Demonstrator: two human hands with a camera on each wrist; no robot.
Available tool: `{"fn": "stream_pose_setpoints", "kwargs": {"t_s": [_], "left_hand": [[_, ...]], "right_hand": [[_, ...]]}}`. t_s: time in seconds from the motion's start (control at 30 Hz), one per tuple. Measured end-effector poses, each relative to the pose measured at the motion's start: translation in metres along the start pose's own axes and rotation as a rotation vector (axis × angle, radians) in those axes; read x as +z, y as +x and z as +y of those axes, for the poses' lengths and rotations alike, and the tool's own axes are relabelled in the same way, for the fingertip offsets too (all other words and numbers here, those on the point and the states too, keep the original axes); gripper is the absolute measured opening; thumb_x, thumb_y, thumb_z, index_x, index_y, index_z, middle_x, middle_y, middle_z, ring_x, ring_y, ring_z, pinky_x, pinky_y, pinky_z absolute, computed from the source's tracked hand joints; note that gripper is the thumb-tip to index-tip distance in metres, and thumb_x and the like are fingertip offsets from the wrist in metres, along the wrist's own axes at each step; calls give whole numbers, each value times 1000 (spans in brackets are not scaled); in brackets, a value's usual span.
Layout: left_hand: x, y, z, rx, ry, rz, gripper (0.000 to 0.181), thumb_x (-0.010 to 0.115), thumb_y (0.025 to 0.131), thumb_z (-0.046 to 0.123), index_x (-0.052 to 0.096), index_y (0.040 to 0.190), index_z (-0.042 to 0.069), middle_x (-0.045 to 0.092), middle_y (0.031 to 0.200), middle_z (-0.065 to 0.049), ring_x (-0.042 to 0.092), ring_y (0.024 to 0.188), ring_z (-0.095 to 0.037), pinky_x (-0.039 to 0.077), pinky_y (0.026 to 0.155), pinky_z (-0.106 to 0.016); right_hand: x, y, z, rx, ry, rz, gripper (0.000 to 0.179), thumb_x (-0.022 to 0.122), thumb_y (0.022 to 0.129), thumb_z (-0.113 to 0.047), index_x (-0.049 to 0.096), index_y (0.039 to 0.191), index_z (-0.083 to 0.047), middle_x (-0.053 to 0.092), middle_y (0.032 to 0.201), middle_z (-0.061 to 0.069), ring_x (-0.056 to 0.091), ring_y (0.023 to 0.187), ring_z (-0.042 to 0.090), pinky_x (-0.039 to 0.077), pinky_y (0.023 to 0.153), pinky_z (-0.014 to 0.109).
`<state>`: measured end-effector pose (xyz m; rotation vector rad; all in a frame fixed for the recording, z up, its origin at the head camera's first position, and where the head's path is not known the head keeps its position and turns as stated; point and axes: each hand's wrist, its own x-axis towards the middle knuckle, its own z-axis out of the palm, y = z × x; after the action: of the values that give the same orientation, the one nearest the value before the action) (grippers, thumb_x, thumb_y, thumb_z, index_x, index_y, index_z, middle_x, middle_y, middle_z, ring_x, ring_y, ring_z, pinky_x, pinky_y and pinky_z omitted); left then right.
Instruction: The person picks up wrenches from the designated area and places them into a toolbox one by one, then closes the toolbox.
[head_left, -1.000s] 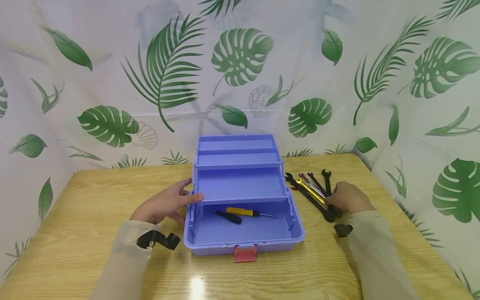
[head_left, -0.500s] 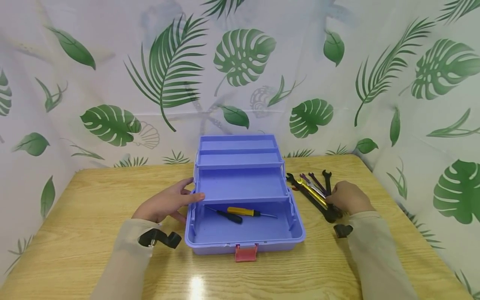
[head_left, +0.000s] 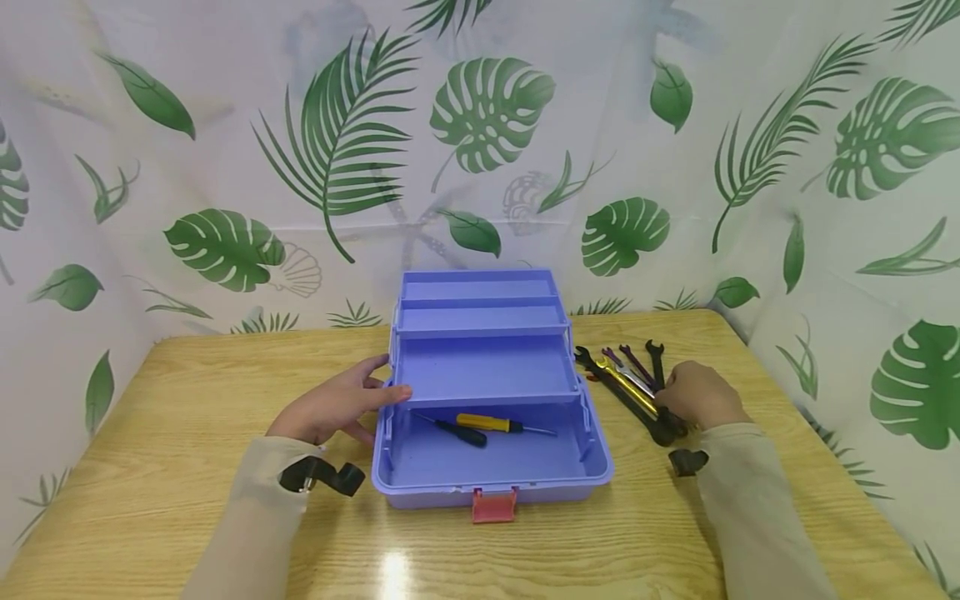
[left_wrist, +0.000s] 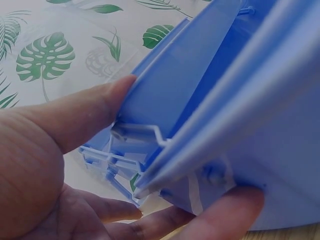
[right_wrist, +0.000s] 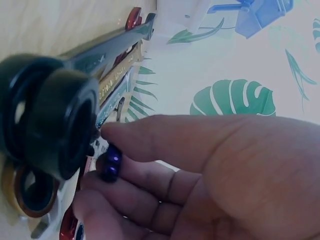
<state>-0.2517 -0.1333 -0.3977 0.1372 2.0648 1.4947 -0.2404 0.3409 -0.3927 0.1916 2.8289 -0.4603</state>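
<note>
In the head view a blue-purple toolbox (head_left: 491,498) stands open with its stepped trays (head_left: 483,367) raised. My left hand (head_left: 337,406) grips its left side. In the left wrist view the thumb (left_wrist: 95,112) lies on a tray's edge and a fingertip (left_wrist: 240,205) touches the outer wall. Right of the box, my right hand (head_left: 702,396) is at a pile of combination wrenches (head_left: 626,392). Its thumb and fingers pinch a small purple wrench (right_wrist: 111,165), whose ring end shows in the right wrist view. The box's bottom holds a yellow screwdriver (head_left: 483,423) and a black screwdriver (head_left: 467,433).
The wrenches lie partly over one another, with a large black one (head_left: 626,396) in front and a gold one beside it. A red latch (head_left: 493,506) hangs at the box's front. A leaf-print cloth (head_left: 480,225) hangs behind the wooden table (head_left: 225,400).
</note>
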Motion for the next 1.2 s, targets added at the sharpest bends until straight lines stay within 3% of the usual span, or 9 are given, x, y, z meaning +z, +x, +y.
{"fn": "stream_pose_setpoints", "kwargs": {"t_s": [0.27,0.4,0.5,0.7,0.87,1.0,1.1,1.2], "left_hand": [[1,1,-3,-19,-31,5,89,67,85,47,12,152,26,36,145,-17,46,125,-37,58,69,-48],[1,2,-3,-33,-50,34,84,64,87,49,15,151,26,39,143,-14,50,121,-35,58,68,-48],[2,2,-2,-35,-62,56,82,63,88,46,16,151,23,44,140,-15,52,118,-34,58,67,-48],[3,0,3,-27,-69,64,77,62,89,37,19,150,18,48,136,-15,53,118,-34,58,66,-48],[0,0,5,-10,-48,60,71,60,90,36,24,149,19,47,137,-13,53,119,-34,58,66,-47],[-2,-1,6,-11,-56,57,71,60,91,33,24,149,17,48,136,-14,54,117,-34,58,66,-48],[-3,-1,5,-7,-84,41,69,60,91,31,25,148,15,50,134,-15,54,116,-34,58,67,-49],[-4,0,3,-3,-110,20,69,61,91,32,26,148,16,51,132,-15,55,116,-35,57,68,-50]], "right_hand": [[-2,-2,-3,-1,6,116,32,52,87,-18,44,57,-13,38,53,-3,39,49,14,32,43,26],[-4,-4,-6,-30,55,260,24,52,89,-19,52,66,-9,50,58,2,46,52,17,33,42,28],[-5,-5,-9,-58,100,390,20,54,91,-22,61,81,-5,62,73,9,54,60,23,38,46,31],[-7,-1,-19,-122,179,585,22,59,92,-26,66,93,-5,64,83,12,54,73,27,40,59,35],[-12,-1,-36,-266,257,749,24,60,93,-27,69,95,-5,65,87,10,55,82,24,43,66,34],[-15,-5,-56,-429,311,856,19,65,91,-22,71,96,-5,65,90,8,60,82,21,44,67,16],[-14,-8,-70,-540,313,905,15,68,89,-17,72,96,-5,64,89,6,61,81,18,39,68,4],[-12,-11,-84,-620,293,919,13,69,88,-15,72,96,-5,63,87,5,61,80,17,41,68,5]]}}
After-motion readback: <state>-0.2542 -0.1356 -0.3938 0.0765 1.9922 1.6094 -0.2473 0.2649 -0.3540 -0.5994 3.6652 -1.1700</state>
